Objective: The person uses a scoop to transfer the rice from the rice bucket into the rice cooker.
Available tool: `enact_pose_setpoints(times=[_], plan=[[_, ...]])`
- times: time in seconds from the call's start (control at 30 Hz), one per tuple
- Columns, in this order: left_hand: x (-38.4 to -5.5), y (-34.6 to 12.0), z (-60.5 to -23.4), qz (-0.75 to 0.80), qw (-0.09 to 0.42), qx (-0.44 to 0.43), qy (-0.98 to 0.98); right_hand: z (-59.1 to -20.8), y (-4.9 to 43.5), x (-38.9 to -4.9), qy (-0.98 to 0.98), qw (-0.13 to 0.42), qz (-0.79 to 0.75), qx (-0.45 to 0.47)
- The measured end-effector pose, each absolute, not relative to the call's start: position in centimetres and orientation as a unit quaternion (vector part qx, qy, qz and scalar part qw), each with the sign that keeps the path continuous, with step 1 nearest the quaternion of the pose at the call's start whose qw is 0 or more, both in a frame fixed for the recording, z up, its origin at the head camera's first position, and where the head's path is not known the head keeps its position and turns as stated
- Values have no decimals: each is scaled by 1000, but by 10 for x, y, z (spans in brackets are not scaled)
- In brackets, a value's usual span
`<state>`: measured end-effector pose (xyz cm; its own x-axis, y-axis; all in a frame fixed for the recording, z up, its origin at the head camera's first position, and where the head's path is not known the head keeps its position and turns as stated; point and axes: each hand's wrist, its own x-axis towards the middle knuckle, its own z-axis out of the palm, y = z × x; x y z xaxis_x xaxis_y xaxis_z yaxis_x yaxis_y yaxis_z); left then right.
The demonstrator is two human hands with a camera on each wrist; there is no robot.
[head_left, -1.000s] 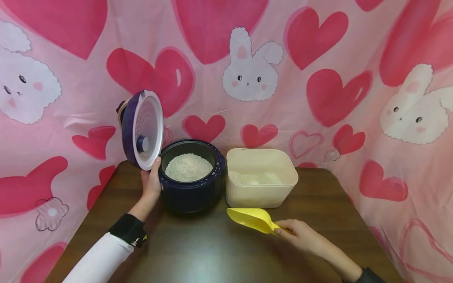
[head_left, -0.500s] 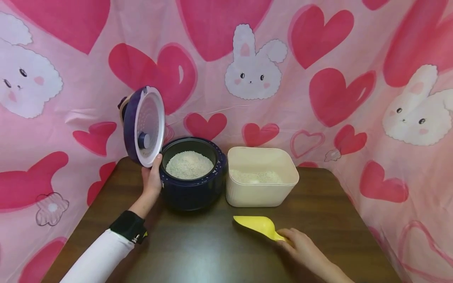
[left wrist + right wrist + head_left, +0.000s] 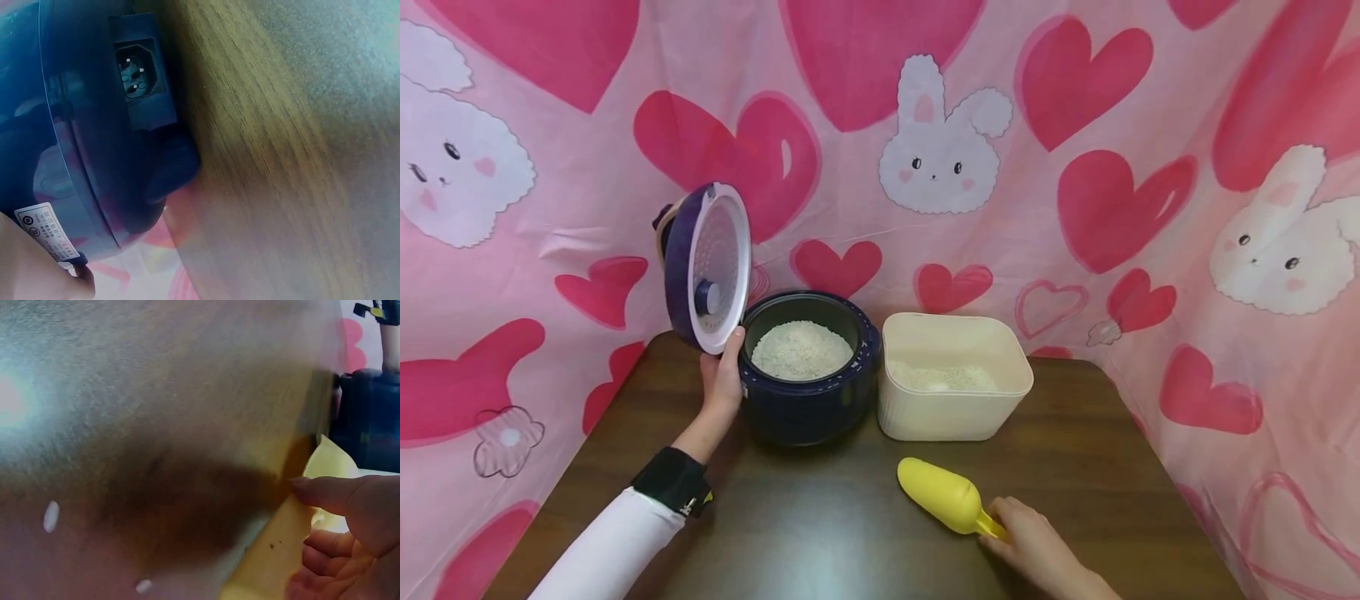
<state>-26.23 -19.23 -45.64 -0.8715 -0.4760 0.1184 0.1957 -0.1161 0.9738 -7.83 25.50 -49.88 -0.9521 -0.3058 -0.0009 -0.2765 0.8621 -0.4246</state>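
My left hand [image 3: 721, 383] grips the lower rim of a dark blue lid [image 3: 707, 271], its thumb at the front edge. The lid stands raised, its pale perforated inner face toward the right. It belongs to a dark blue rice cooker [image 3: 805, 417], whose pot holds a mound of white rice [image 3: 801, 350]. In the left wrist view the cooker's power socket [image 3: 136, 74] shows beside the hand. My right hand [image 3: 1033, 542] holds the handle of a yellow scoop [image 3: 940, 493]. The scoop is rounded side up, low over the table or on it; contact is unclear.
To the cooker's right stands a cream bin [image 3: 955, 421] with some rice [image 3: 943, 377] at its bottom. A few loose grains [image 3: 51, 516] lie on the brown wooden table [image 3: 820, 517]. A pink heart-and-rabbit cloth [image 3: 850, 200] hangs behind.
My right hand has come down and toward me, and the scoop has turned from hollow side visible to rounded side up. The left hand and lid stay put.
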Motion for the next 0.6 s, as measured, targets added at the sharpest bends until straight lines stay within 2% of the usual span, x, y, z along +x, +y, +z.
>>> enact_pose_setpoints(times=[0.2, 0.37, 0.47, 0.6], plan=[[-262, -200, -456, -718, 219, 117, -650, -508, 253, -80, 961, 60, -224, -148], [-258, -207, -453, -658, 158, 112, -728, -508, 258, -82, 960, 63, -224, -154], [-248, -210, -455, -588, 125, 70, -796, -503, 264, -80, 957, 88, -225, -162], [-223, -214, -460, -502, 148, -21, -852, -488, 264, -83, 952, 122, -230, -159]])
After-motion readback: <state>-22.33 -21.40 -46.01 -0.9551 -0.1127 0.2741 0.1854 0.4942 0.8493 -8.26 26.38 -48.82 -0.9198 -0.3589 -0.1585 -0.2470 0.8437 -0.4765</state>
